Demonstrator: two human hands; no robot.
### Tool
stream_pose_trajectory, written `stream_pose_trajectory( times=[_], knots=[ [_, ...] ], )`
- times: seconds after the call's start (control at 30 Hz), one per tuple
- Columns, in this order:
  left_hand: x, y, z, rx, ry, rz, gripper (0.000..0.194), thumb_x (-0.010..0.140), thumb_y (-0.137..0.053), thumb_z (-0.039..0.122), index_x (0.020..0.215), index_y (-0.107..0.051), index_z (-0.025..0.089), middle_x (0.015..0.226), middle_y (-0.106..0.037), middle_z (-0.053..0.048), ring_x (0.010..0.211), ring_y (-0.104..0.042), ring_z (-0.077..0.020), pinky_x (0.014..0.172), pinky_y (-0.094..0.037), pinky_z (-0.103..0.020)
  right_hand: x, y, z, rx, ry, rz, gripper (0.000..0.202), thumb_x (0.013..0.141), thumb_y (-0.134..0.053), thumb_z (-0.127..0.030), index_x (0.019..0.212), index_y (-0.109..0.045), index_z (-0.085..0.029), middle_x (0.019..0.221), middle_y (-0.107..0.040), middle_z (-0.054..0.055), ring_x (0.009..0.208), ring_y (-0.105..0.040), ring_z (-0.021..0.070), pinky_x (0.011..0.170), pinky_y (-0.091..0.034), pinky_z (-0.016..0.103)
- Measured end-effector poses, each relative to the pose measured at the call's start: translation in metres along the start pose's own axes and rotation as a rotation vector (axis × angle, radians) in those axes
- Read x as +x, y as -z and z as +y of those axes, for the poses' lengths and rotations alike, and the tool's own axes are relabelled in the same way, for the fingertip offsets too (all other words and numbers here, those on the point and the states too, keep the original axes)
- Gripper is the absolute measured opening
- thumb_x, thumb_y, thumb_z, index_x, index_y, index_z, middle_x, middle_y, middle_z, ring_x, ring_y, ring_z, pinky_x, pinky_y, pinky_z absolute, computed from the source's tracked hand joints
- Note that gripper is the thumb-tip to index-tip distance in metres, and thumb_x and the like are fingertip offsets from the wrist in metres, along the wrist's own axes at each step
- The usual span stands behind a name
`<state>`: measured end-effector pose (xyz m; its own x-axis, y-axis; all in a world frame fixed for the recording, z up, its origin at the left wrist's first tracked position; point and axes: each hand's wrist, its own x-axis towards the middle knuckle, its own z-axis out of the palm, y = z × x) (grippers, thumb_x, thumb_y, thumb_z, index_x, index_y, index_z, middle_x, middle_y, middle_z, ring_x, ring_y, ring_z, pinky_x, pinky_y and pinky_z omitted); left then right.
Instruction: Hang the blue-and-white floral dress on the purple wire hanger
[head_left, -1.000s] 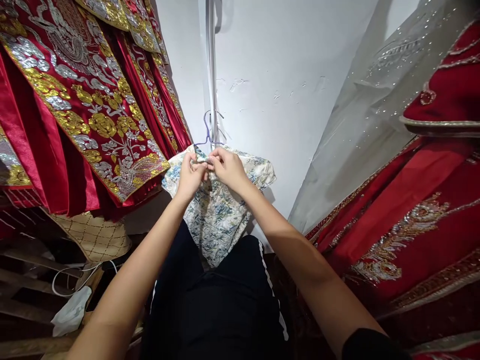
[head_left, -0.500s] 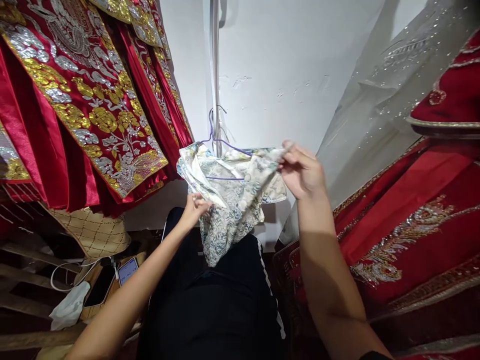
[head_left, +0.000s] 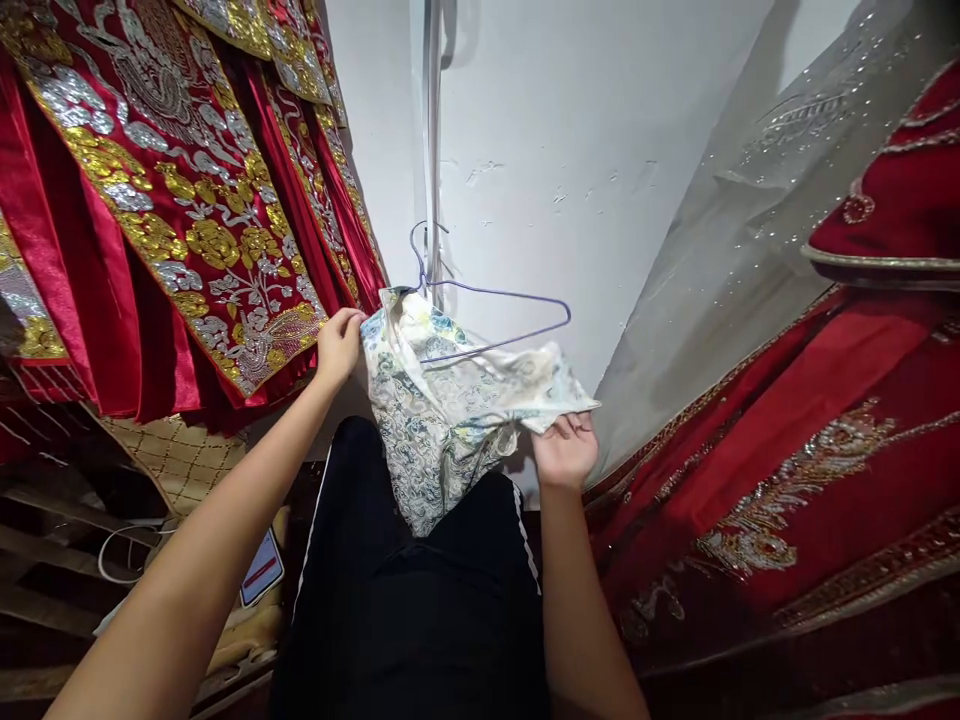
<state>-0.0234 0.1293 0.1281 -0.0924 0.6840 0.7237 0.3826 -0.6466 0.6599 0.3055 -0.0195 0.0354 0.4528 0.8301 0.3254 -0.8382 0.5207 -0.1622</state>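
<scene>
Cream cloth garment with blue-green floral print, thin and creased, hangs from a purple triangular wire hanger before a white wall; long axis roughly 12-to-6, tapered hem at 6 o'clock, one side spread toward 4. Hanger hook at 12, uncovered arm pointing to 3. Left hand, at 10 o'clock, clamped on the garment's edge; right hand, at 4, palm upward under a cloth corner, grip cannot be told.
</scene>
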Motion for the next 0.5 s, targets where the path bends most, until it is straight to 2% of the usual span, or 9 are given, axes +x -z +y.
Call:
stream_pose_trajectory(
  times=[0.1, 0.17, 0.23, 0.33, 0.43, 0.5],
  knots=[
    [-0.016, 0.016, -0.015, -0.017, 0.037, 0.045, 0.021, 0.089, -0.053, 0.030, 0.087, -0.067, 0.015, 0.088, -0.066, -0.005, 0.085, -0.058, -0.0178, 0.081, -0.044, -0.026, -0.005, 0.004, 0.010, -0.024, -0.080, 0.025, 0.019, 0.084, -0.051, -0.003, 0.076, -0.050, -0.020, 0.063, -0.040, -0.006, 0.051, -0.044, 0.0043, 0.049, -0.044, 0.008],
    [-0.030, 0.022, -0.023, -0.074, 0.092, 0.012, 0.026, 0.091, -0.052, 0.035, 0.083, -0.065, 0.015, 0.082, -0.064, -0.003, 0.078, -0.055, -0.0162, 0.075, -0.043, -0.025, -0.010, -0.001, 0.020, -0.066, -0.164, -0.003, 0.016, 0.085, -0.052, -0.005, 0.083, -0.054, -0.021, 0.064, -0.038, -0.005, 0.053, -0.043, 0.0060, 0.048, -0.042, 0.009],
    [-0.046, 0.025, -0.028, -0.100, 0.133, -0.031, 0.033, 0.094, -0.049, 0.041, 0.079, -0.062, 0.015, 0.076, -0.059, -0.001, 0.072, -0.050, -0.0148, 0.069, -0.040, -0.024, -0.015, -0.011, 0.033, -0.118, -0.309, -0.047, 0.010, 0.087, -0.054, -0.011, 0.088, -0.056, -0.021, 0.065, -0.035, -0.005, 0.054, -0.041, 0.0082, 0.048, -0.042, 0.013],
    [-0.078, 0.026, -0.036, -0.007, 0.152, -0.041, 0.035, 0.094, -0.050, 0.044, 0.072, -0.055, 0.017, 0.069, -0.051, 0.001, 0.067, -0.043, -0.0134, 0.063, -0.035, -0.023, -0.025, -0.027, 0.055, -0.182, -0.511, -0.085, 0.001, 0.089, -0.057, -0.019, 0.090, -0.057, -0.020, 0.066, -0.033, -0.004, 0.056, -0.039, 0.0103, 0.048, -0.040, 0.018],
    [-0.119, 0.021, -0.047, -0.012, 0.215, 0.011, 0.038, 0.092, -0.054, 0.047, 0.068, -0.050, 0.018, 0.065, -0.044, 0.002, 0.065, -0.039, -0.0130, 0.060, -0.032, -0.023, -0.035, -0.035, 0.073, -0.240, -0.590, -0.085, 0.006, 0.087, -0.062, -0.022, 0.090, -0.058, -0.020, 0.067, -0.035, -0.003, 0.057, -0.039, 0.0106, 0.049, -0.038, 0.020],
    [-0.146, 0.013, -0.053, -0.098, 0.271, 0.049, 0.039, 0.091, -0.054, 0.050, 0.069, -0.053, 0.018, 0.066, -0.047, 0.002, 0.065, -0.041, -0.0132, 0.061, -0.034, -0.022, -0.040, -0.034, 0.080, -0.324, -0.607, -0.095, 0.011, 0.084, -0.066, -0.025, 0.088, -0.058, -0.020, 0.068, -0.039, -0.003, 0.058, -0.041, 0.0106, 0.051, -0.038, 0.022]
  ],
)
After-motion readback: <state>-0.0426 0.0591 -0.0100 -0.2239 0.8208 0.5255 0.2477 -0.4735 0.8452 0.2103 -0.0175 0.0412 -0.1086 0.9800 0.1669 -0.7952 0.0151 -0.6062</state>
